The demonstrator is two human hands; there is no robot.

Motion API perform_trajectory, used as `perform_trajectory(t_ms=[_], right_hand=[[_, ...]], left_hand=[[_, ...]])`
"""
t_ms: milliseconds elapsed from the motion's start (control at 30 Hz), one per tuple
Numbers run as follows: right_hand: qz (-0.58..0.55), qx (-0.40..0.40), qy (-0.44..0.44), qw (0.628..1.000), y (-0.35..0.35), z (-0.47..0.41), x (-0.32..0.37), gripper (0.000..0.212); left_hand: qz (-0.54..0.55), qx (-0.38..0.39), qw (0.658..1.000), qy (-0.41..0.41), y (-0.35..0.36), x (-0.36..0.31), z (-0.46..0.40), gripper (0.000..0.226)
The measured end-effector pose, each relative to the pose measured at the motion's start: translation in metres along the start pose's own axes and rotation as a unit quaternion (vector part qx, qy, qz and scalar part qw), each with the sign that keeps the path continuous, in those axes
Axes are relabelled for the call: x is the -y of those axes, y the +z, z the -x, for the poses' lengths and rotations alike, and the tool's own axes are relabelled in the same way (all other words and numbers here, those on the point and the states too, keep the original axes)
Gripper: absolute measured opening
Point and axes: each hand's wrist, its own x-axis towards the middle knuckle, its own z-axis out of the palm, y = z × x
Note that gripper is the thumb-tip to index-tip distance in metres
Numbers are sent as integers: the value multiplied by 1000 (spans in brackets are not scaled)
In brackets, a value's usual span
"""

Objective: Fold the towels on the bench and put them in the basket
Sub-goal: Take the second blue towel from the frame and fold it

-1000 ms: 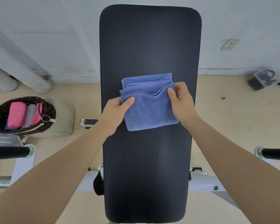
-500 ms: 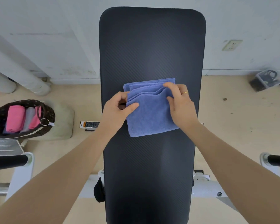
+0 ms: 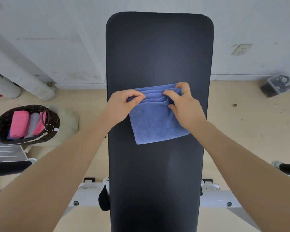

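Home gym rm: padded bench [image 3: 159,52] w/ white frame [image 3: 89,191].

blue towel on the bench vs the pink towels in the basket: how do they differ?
The blue towel lies flat on the black bench; the pink towels stand packed on edge in the dark basket. The blue towel is gripped at its far edge by the left hand and right hand; nothing touches the pink towels. Blue shows loose stacked layers; pink look compact. Both are folded.
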Motion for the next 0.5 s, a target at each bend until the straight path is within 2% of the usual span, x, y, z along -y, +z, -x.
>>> perform_trajectory(t_ms=[100, 167, 267, 367, 500], right_hand=[[45, -13, -36, 998, 0, 5, -2, 16], [36, -26, -40, 998, -1, 6, -3, 9], [-15, -32, -24, 999, -5, 3, -5, 15], [-68, -38, 4, 997, -12, -2, -7, 14], [-68, -35, 4, 997, -15, -9, -8, 15]], left_hand=[[-29, 18, 999, -7, -3, -1, -6, 17], [-40, 22, 999, -20, -4, -1, -6, 18], [-38, 32, 998, -35, -5, -1, -6, 21], [-36, 47, 997, -42, -6, 0, -7, 11], [-69, 20, 997, -25, -4, 1, -11, 13]])
